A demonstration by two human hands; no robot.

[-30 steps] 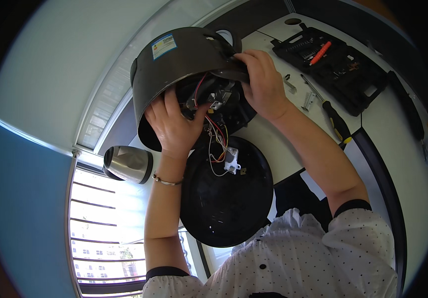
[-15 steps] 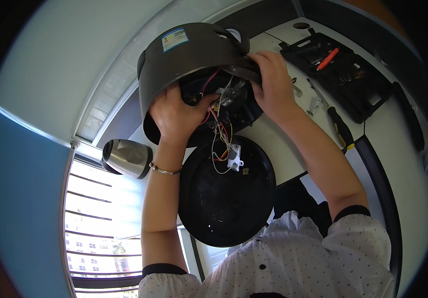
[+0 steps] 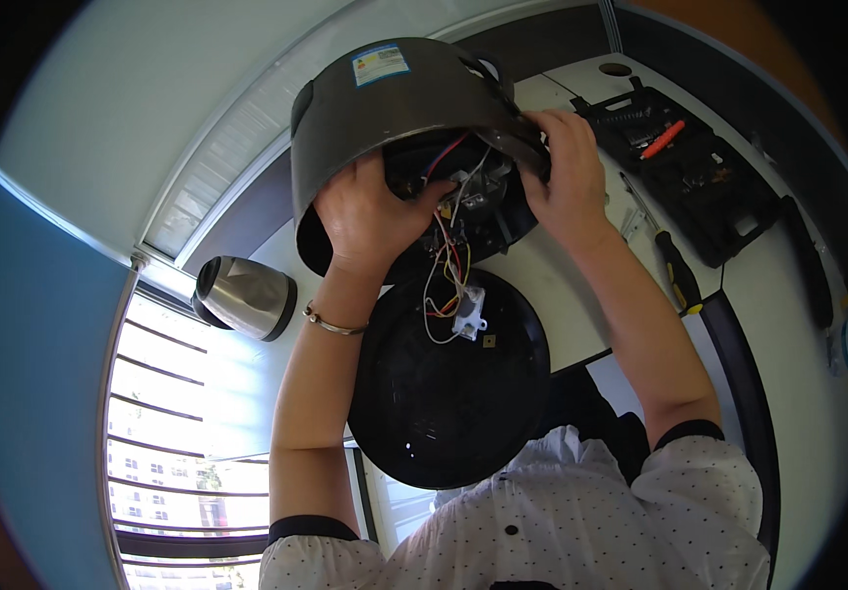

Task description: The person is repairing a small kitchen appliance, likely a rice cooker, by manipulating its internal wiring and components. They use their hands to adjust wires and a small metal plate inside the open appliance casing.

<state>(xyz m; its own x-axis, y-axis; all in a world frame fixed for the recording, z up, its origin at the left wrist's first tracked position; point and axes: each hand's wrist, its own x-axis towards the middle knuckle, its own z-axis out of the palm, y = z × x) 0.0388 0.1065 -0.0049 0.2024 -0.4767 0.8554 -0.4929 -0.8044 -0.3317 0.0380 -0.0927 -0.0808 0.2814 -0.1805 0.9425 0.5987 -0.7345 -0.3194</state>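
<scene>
A dark grey rice cooker housing (image 3: 380, 113) with a blue-and-white label is tipped so its open underside faces me. My left hand (image 3: 370, 218) reaches into the opening, its fingertips hidden under the rim and its thumb beside a metal bracket (image 3: 486, 187). At the right side of the rim my right hand (image 3: 574, 187) grips, with its fingers outside and thumb at the inner edge. Red, white and yellow wires (image 3: 441, 264) hang out to a small white part (image 3: 469, 317). This part rests over the round black base cover (image 3: 444, 403) in front of the housing.
On the right of the white table (image 3: 572, 305) are a black-and-yellow screwdriver (image 3: 677, 270) and an open black toolbox (image 3: 719, 211) holding an orange-red tool (image 3: 662, 140). A steel kettle (image 3: 252, 297) stands left of my forearm. A square metal piece (image 3: 490, 341) lies on the cover.
The view has shifted slightly, so the housing and both hands appear a little farther right. The hands keep their places on the housing, and the cover stays where it was.
</scene>
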